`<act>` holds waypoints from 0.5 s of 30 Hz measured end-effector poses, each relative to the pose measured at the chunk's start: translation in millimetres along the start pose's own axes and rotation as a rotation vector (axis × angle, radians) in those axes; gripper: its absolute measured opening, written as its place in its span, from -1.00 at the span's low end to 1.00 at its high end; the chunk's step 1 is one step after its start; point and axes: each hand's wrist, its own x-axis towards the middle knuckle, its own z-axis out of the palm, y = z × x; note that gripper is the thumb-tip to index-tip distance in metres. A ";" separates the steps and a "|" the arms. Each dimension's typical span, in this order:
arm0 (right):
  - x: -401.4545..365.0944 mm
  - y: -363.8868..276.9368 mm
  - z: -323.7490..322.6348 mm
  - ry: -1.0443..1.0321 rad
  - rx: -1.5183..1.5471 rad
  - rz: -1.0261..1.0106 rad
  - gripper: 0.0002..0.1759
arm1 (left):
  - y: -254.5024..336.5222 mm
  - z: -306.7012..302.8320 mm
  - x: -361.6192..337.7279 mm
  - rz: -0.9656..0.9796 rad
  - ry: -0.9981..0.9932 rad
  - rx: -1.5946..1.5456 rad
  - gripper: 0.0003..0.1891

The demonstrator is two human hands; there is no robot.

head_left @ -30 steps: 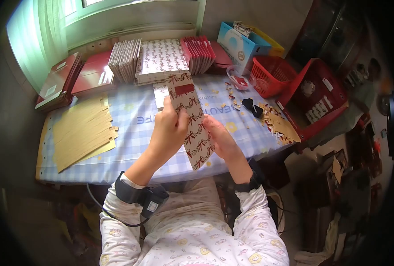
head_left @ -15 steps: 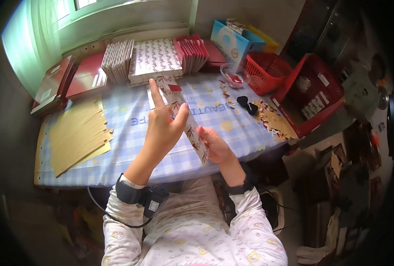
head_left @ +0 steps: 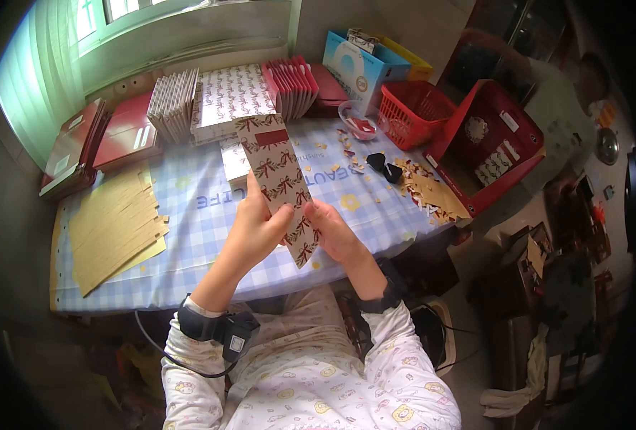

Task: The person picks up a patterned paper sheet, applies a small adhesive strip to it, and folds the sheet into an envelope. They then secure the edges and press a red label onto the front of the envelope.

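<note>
Both hands hold one long flat paper piece (head_left: pixel 277 172), cream with a red bow pattern and a red rectangle near its top end. It stands tilted above the table's front half. My left hand (head_left: pixel 257 226) grips its left edge with the thumb on the printed face. My right hand (head_left: pixel 332 233) pinches its lower right part. A second patterned piece (head_left: pixel 233 159) lies flat on the checked tablecloth (head_left: pixel 196 215) behind the one I hold.
Tan card strips (head_left: pixel 110 226) lie at the table's left. Stacks of patterned and red folded pieces (head_left: pixel 228 97) line the back by the window. Red folders (head_left: pixel 96 140) sit far left. Red baskets (head_left: pixel 415 107), a blue box (head_left: pixel 357 64) and paper scraps (head_left: pixel 425 190) fill the right.
The paper piece turned from edge-on back to face-on. My left hand's raised fingers closed onto it again. The camera view shifted slightly to the right.
</note>
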 end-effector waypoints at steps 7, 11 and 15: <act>-10.8 -0.7 -21.7 -0.079 0.085 0.075 -0.72 | -10.5 -7.3 1.5 0.189 0.084 -0.158 -0.54; -9.7 2.6 -21.5 -0.010 -0.011 0.029 -0.74 | -8.5 -5.5 -6.1 0.189 0.063 -0.008 -0.54; -11.0 3.2 -19.1 0.129 -0.114 -0.021 -0.78 | -27.0 -6.9 -7.0 0.200 0.000 0.041 -0.53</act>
